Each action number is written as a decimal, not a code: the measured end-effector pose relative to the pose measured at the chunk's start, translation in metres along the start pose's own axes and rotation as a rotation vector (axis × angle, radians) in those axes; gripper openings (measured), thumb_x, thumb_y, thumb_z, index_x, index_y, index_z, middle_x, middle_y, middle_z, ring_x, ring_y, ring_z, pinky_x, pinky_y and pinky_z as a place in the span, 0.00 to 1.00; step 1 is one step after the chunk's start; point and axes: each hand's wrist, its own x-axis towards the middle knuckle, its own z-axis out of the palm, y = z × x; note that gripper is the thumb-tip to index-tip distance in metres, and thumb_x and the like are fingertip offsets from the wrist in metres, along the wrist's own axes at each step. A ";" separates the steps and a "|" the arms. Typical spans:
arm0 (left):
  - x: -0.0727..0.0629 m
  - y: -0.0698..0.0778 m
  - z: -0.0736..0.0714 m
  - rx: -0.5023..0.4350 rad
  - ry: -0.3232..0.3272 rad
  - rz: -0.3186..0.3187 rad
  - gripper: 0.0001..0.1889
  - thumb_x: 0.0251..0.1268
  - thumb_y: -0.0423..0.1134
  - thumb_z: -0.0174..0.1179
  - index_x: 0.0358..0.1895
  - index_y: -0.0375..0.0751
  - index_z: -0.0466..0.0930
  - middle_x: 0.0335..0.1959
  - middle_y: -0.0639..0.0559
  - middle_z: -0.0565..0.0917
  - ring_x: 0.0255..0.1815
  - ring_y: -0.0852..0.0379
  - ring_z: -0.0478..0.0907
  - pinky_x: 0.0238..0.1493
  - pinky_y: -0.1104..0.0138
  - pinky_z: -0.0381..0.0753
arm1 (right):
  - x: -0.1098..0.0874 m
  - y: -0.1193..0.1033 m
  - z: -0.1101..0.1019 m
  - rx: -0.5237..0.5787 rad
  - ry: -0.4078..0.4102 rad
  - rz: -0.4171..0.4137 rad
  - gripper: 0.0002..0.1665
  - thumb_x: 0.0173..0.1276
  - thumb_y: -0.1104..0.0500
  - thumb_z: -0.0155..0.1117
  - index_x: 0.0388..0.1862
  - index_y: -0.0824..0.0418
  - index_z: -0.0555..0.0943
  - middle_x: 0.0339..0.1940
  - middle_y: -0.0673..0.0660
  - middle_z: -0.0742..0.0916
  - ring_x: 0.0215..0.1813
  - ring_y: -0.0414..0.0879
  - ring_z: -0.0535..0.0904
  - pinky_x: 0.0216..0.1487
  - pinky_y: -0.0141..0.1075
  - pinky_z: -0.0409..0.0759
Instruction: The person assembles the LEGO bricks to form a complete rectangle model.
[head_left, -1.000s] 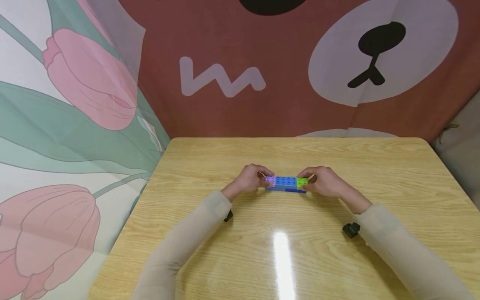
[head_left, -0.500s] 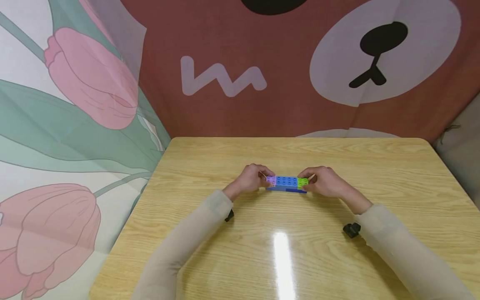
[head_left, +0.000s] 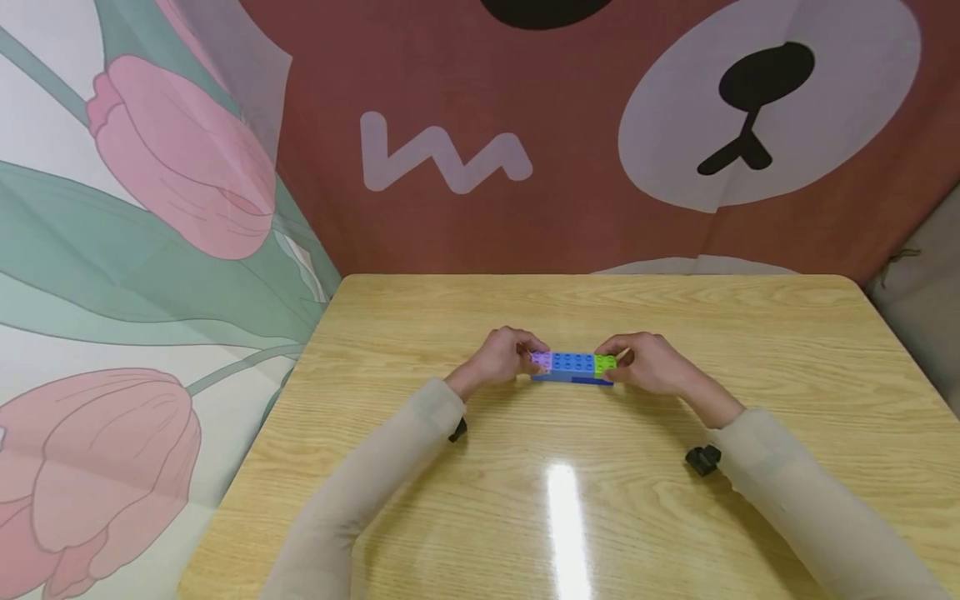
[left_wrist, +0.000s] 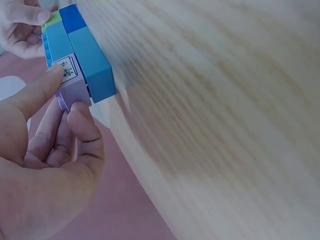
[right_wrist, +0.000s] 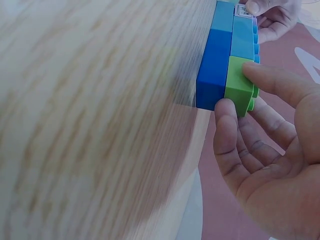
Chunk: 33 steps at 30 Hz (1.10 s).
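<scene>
A low two-layer block of toy building bricks sits on the wooden table, studs up. On its top layer a purple brick [left_wrist: 75,91] with a printed label, a light blue brick [head_left: 573,363] and a lime green brick [right_wrist: 238,82] stand in a row. Below them lie another light blue brick [left_wrist: 95,62] and a dark blue brick [right_wrist: 212,72]. My left hand [head_left: 499,358] pinches the purple brick at the left end between thumb and fingers. At the opposite end, my right hand [head_left: 651,363] pinches the green brick the same way.
The wooden table [head_left: 480,517] has a bright light reflection near its front. A brown hanging with a cartoon bear face [head_left: 570,225] closes off the back, and a tulip-print hanging [head_left: 150,317] the left. Dark wrist devices [head_left: 702,460] show under both sleeves.
</scene>
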 end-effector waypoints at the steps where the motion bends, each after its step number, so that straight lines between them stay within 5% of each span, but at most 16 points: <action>1: 0.000 0.001 0.000 0.000 -0.003 -0.002 0.13 0.58 0.38 0.73 0.47 0.52 0.88 0.37 0.57 0.85 0.35 0.60 0.75 0.33 0.71 0.76 | 0.000 0.000 0.000 -0.003 0.001 -0.001 0.20 0.65 0.58 0.71 0.57 0.58 0.83 0.51 0.61 0.87 0.41 0.45 0.85 0.35 0.36 0.82; 17: -0.002 -0.004 -0.001 -0.014 -0.026 0.083 0.17 0.58 0.33 0.73 0.50 0.48 0.85 0.45 0.53 0.84 0.35 0.62 0.75 0.36 0.73 0.75 | -0.003 -0.001 0.000 0.015 0.028 -0.003 0.21 0.63 0.61 0.73 0.56 0.57 0.82 0.53 0.61 0.86 0.44 0.47 0.85 0.39 0.38 0.84; 33: -0.001 -0.004 -0.006 -0.072 0.012 0.052 0.12 0.61 0.33 0.70 0.46 0.48 0.83 0.50 0.50 0.85 0.42 0.60 0.83 0.36 0.70 0.82 | 0.001 0.000 -0.006 0.014 0.030 0.022 0.14 0.68 0.59 0.69 0.51 0.55 0.83 0.49 0.57 0.88 0.50 0.53 0.84 0.42 0.42 0.85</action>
